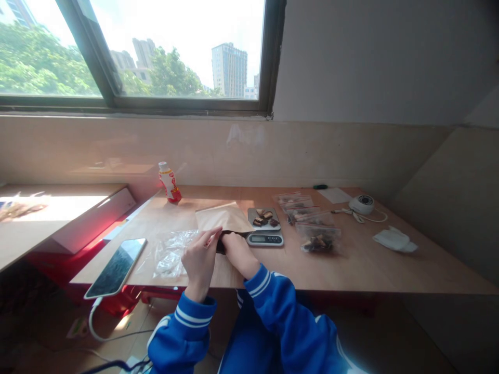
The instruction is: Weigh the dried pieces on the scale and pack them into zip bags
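A brown paper bag (224,215) lies on the table with its mouth towards me. My left hand (200,257) pinches the edge of that mouth. Into the opening reaches my right hand (238,252), its fingers hidden inside the bag. Just right of the bag stands a small digital scale (266,239) with a lit display too small to read. Several dark-edged, pale dried pieces (265,215), resembling mushroom slices, rest on its platform. Crumpled clear plastic bags (170,254) lie left of my left hand.
Several zip bags (318,240) of dried pieces lie right of the scale. Farther right are a white dome camera (362,204) with its cable and a folded white tissue (394,240). A red-labelled bottle (170,183) stands at the back left; a charging phone (116,268) overhangs the front-left edge.
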Action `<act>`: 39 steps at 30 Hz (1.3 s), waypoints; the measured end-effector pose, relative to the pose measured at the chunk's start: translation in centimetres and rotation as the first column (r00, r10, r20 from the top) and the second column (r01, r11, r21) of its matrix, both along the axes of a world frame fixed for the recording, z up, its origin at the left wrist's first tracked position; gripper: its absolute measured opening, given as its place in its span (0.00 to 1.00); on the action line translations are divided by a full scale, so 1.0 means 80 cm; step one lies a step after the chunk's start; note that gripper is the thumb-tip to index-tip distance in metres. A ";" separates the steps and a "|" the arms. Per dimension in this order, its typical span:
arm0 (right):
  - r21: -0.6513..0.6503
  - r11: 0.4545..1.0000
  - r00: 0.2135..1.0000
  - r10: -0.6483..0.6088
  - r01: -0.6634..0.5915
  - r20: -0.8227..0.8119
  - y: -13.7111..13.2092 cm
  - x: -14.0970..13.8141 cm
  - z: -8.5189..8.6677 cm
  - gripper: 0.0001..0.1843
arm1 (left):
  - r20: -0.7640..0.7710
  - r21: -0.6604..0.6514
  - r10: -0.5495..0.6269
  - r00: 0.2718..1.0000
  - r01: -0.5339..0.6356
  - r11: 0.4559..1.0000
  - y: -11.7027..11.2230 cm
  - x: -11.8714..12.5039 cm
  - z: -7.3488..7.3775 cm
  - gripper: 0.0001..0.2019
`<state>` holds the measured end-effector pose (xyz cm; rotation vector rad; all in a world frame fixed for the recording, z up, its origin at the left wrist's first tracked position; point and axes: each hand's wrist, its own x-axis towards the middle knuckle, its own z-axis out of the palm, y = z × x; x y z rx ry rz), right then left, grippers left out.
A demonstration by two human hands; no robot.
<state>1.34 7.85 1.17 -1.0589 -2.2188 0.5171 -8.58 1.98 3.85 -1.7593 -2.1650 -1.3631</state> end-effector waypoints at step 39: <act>-0.108 0.830 0.792 -0.555 0.547 -0.255 0.144 0.181 -0.034 0.13 | 0.001 0.043 0.044 0.999 -0.044 0.998 0.006 -0.009 -0.004 0.08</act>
